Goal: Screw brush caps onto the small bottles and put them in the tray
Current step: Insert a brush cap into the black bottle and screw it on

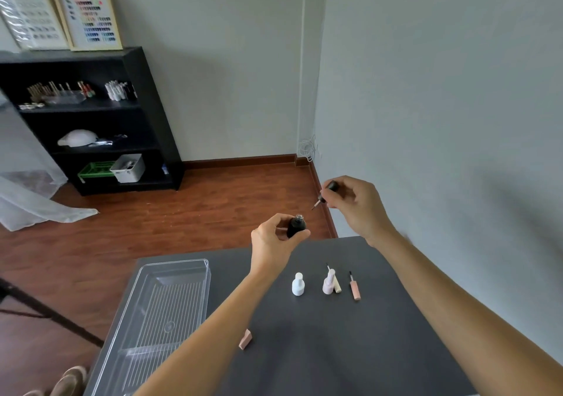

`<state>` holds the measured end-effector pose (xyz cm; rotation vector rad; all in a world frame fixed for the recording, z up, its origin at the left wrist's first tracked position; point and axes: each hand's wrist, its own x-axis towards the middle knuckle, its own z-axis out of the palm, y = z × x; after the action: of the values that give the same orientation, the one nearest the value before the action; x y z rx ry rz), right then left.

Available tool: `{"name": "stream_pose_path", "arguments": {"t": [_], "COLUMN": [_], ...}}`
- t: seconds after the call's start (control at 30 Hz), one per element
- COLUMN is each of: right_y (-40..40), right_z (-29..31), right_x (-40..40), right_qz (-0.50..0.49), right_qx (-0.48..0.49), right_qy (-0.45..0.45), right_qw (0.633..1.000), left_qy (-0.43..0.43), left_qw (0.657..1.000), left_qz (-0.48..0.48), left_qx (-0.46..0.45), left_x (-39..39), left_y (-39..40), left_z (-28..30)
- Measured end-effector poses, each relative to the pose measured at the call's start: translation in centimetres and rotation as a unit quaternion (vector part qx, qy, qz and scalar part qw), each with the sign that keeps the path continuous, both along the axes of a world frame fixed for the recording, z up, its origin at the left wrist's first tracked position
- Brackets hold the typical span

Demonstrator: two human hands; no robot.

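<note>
My left hand [274,240] holds a small black bottle [296,226] above the table's far edge, its open neck tilted up to the right. My right hand [355,205] pinches a black brush cap [327,193], brush tip pointing down-left, a short gap from the bottle's neck. On the dark table [335,350] stand a capped white bottle [298,284] and a pale pink bottle [328,283]; a cream brush cap [336,284] lies against the latter. A peach brush cap [354,287] lies to the right. A peach bottle [245,339] shows partly behind my left forearm. The clear plastic tray [161,319] holds nothing.
The tray fills the table's left part, close to its left edge. A wall runs along the right side. Beyond the table lie a wooden floor and a black shelf unit [91,121] with supplies. Shoes [65,380] show at the lower left.
</note>
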<state>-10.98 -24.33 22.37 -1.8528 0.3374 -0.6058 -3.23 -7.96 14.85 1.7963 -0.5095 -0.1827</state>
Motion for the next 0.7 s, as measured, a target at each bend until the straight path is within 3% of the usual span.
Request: {"name": "stream_pose_path", "arguments": {"t": [0.4, 0.7], "right_y": [2.4, 2.5], "right_z": [1.2, 0.0], "right_x": [2.0, 2.4], "right_qz": [0.035, 0.049], "right_qx": [-0.166, -0.207], "right_qy": [0.033, 0.064], "right_qw": [0.985, 0.975], "left_qy": [-0.002, -0.003], "left_qw": [1.000, 1.000], "left_qz": [0.007, 0.008], "left_qx": [-0.008, -0.012], "left_x": [0.2, 0.2], "left_y": [0.4, 0.3], "left_z": [1.0, 1.8]}}
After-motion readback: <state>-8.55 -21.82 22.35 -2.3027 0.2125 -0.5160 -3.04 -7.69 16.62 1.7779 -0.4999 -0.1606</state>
